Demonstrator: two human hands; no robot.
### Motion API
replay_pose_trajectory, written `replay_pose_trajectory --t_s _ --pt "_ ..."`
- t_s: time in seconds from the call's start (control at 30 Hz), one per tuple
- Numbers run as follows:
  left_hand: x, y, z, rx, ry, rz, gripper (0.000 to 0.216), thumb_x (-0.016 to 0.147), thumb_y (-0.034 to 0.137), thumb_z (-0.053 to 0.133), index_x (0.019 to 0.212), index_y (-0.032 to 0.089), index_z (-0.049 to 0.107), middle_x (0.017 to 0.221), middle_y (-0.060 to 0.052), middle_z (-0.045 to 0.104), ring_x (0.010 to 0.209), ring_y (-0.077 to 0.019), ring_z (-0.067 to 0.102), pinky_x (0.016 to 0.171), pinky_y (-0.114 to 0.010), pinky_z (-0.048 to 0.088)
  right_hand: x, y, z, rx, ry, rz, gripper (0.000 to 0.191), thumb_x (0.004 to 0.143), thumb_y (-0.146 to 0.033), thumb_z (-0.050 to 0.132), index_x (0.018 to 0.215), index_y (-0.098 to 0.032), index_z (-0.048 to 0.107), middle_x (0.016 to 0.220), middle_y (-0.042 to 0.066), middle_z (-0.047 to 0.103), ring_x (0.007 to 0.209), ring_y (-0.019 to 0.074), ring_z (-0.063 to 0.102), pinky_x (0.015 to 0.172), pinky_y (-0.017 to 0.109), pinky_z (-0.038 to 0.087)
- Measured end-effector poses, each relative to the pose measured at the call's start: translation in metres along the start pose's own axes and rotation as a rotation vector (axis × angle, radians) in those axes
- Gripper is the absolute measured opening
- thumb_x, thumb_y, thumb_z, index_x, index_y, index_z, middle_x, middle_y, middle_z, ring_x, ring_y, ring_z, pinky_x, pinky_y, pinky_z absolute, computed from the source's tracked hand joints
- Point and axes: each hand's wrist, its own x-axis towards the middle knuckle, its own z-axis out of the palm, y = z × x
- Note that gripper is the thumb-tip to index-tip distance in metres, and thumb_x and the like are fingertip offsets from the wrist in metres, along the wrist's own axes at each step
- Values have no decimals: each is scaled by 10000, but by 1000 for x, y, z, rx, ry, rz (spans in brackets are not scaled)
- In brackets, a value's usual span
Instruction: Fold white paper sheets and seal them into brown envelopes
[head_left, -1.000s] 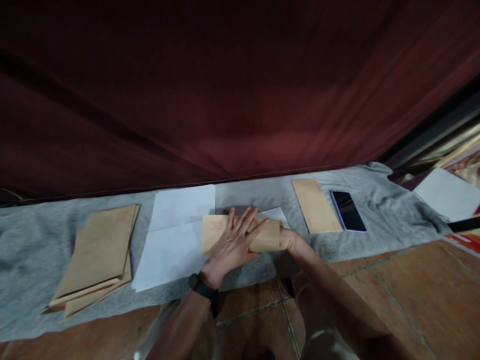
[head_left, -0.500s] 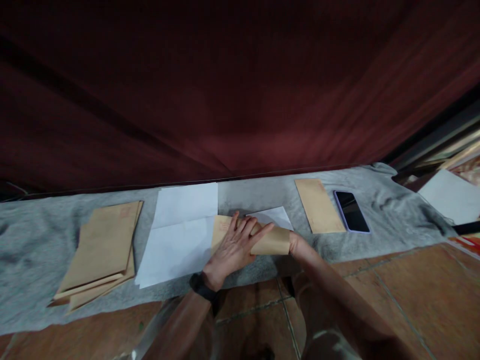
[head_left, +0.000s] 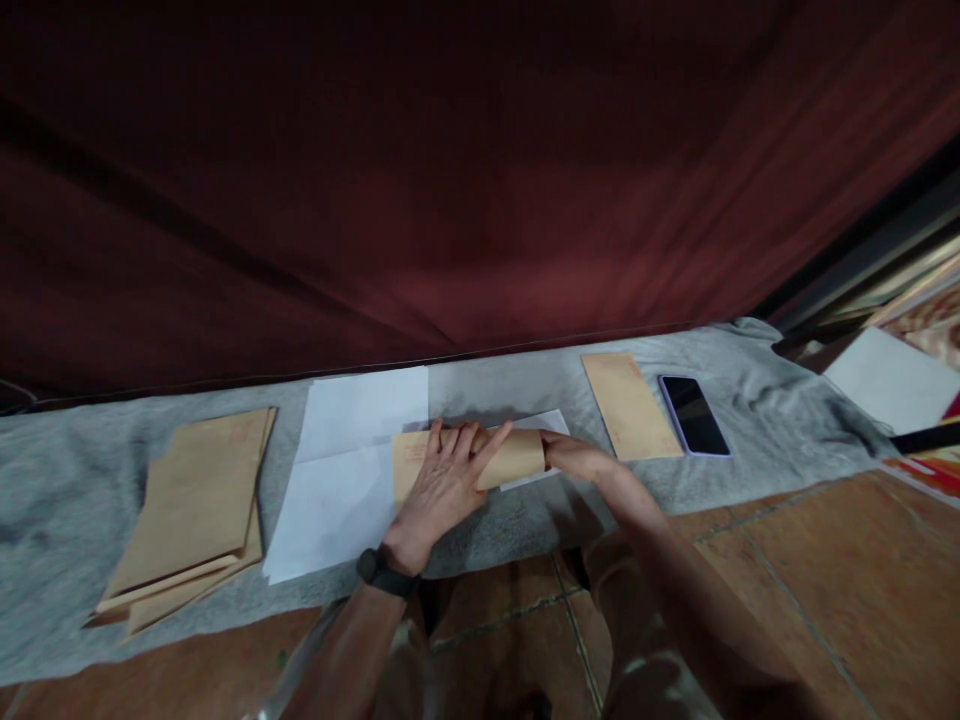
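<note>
A brown paper envelope (head_left: 517, 462) lies crosswise in front of me, its open end bulging toward the right. My left hand (head_left: 448, 478) is laid over the envelope with fingers spread, pressing it down. From the right, my right hand (head_left: 571, 455) reaches into the envelope's mouth; its fingers are hidden inside. A piece of white paper (head_left: 551, 420) lies beneath the envelope and my right hand. Left of them, creased white sheets (head_left: 337, 510) are spread, partly under the envelope's left end.
At the left sits a stack of brown envelopes (head_left: 199, 500). Another brown envelope (head_left: 631, 405) lies at the right beside a phone (head_left: 695, 415) in a purple case. All rest on a grey cloth (head_left: 480, 545) before a dark red curtain (head_left: 480, 250).
My right hand has drawn back to the right, so more of it shows outside the envelope. The envelope and my left hand have shifted slightly left.
</note>
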Motion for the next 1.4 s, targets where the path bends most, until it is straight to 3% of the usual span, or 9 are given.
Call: replay_pose_trajectory --t_s 0.13,0.23,0.37,0.5,0.63,0.8,0.97,1.2,1.4 --pt "-3 -7 -3 9 38 -43 981 767 219 703 1608 271 201 1361 -141 541 1317 -326 472 1215 -584 183 0 4 -20 187 -37 23 219 772 -290 627 934 -187 733 862 44 733 781 178 655 722 297 533" --pt "-7 -16 -2 3 72 -99 989 775 243 687 1614 237 164 1374 -158 532 1326 -334 474 1218 -583 182 1 11 -37 70 255 5 265 815 -376 608 977 -188 702 890 55 727 808 192 666 708 301 529" --pt "-11 -28 5 -36 59 -141 997 787 273 672 1616 220 120 1379 -164 536 1316 -342 491 1210 -593 198 -5 21 -45 -479 601 72 280 846 -392 628 1037 -190 666 967 84 718 908 231 664 812 336 503" --pt "-15 -38 11 -72 6 -172 1033 766 266 678 1615 233 90 1376 -149 537 1341 -343 479 1207 -608 193 -18 22 -30 -797 530 179 434 848 -464 673 1150 -159 614 1113 142 683 1044 275 651 887 352 478" --pt "-19 -46 14 -130 -27 -218 1084 737 291 711 1613 269 74 1386 -128 533 1337 -349 487 1202 -627 188 -25 18 -13 -875 512 235 563 800 -464 727 1235 -146 563 1236 181 624 1166 315 599 948 373 455" --pt "-21 -54 16 -180 -42 -221 1141 719 324 736 1612 284 26 1405 -117 521 1339 -356 484 1192 -647 194 -24 21 -15 -726 533 194 429 742 -358 763 1107 -183 624 1085 143 692 1053 304 628 878 364 456" --pt "-21 -56 19 -221 -60 -230 1157 707 334 740 1610 299 16 1415 -109 509 1359 -352 467 1198 -646 177 -22 26 -35 -374 386 85 106 714 -279 682 805 -226 669 718 10 669 706 202 616 646 299 412" --pt "-20 -55 21 -277 -118 -247 1201 683 361 758 1612 290 0 1432 -123 494 1390 -359 437 1199 -646 166 -26 23 -61 93 411 15 177 634 -362 631 738 -223 595 616 -22 618 591 169 557 549 269 413" --pt "-20 -56 20 -301 -114 -233 1203 685 358 767 1612 289 3 1445 -130 493 1392 -368 431 1187 -651 175 -31 16 -68 305 544 -120 332 611 -372 692 894 -211 626 768 -4 684 659 167 596 663 290 474"
